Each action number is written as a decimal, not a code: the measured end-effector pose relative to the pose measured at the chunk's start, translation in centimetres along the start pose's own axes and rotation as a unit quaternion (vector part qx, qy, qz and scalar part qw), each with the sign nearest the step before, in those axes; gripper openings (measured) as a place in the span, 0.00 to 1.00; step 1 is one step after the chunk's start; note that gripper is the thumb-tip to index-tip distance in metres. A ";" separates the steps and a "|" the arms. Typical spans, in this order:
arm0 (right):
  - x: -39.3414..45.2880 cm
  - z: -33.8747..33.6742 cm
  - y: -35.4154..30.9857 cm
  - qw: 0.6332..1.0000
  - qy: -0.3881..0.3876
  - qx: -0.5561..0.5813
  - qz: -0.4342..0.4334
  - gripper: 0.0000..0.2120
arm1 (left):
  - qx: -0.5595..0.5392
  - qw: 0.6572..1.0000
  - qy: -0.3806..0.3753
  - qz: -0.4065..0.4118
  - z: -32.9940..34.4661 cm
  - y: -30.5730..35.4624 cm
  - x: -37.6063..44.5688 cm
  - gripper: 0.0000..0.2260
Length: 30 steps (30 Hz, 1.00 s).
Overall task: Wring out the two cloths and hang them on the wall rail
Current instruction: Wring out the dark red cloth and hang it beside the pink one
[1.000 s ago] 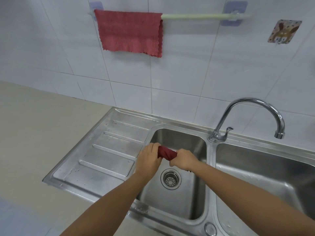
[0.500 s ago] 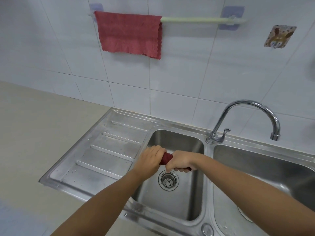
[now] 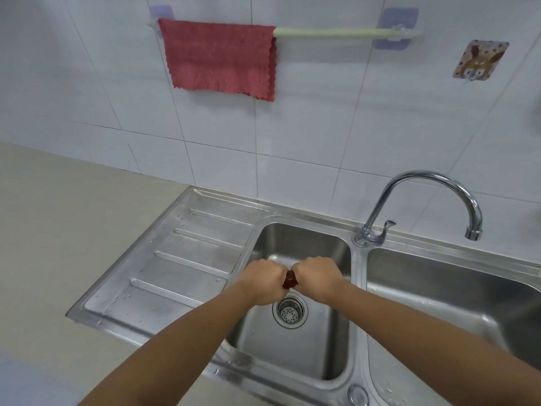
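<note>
Fists of left hand (image 3: 265, 281) and right hand (image 3: 317, 276) clamp the dark cloth (image 3: 290, 280) above the drain (image 3: 289, 312); twisting opposite ways should squeeze it best.

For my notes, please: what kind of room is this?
Probably a home kitchen: a stainless-steel double sink with a drainboard, a curved chrome tap, and white wall tiles.

Both fists have closed in, leaving less of the dark red cloth (image 3: 289, 280) showing.
</note>
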State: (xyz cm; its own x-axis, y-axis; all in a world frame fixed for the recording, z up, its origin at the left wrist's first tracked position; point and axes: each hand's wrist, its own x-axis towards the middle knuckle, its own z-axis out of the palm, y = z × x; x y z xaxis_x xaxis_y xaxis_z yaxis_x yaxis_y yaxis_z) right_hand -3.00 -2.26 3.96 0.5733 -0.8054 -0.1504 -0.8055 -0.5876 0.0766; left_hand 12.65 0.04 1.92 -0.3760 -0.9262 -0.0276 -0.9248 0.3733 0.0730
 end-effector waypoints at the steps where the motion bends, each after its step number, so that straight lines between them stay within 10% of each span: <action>1: 0.1 0.0 0.3 1.000 0.008 -0.006 -0.012 0.10 | -0.005 1.000 -0.009 -0.006 -0.1 0.1 0.1 0.10; 19: 0.6 1.7 1.0 0.995 0.083 0.019 -0.059 0.12 | 0.000 1.000 0.015 -0.028 0.7 -1.2 -0.4 0.12; 30: -0.3 1.5 0.6 0.999 -0.002 -0.031 -0.034 0.09 | -0.036 0.997 -0.024 -0.071 0.7 -0.5 -2.0 0.13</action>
State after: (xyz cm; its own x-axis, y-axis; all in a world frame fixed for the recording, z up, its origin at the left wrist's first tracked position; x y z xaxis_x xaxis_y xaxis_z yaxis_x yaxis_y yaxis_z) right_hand -3.89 -2.24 2.60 0.6255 -0.7634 -0.1612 -0.7541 -0.6445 0.1262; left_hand 13.85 1.78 1.27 -0.2462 -0.9650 -0.0904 -0.9629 0.2329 0.1367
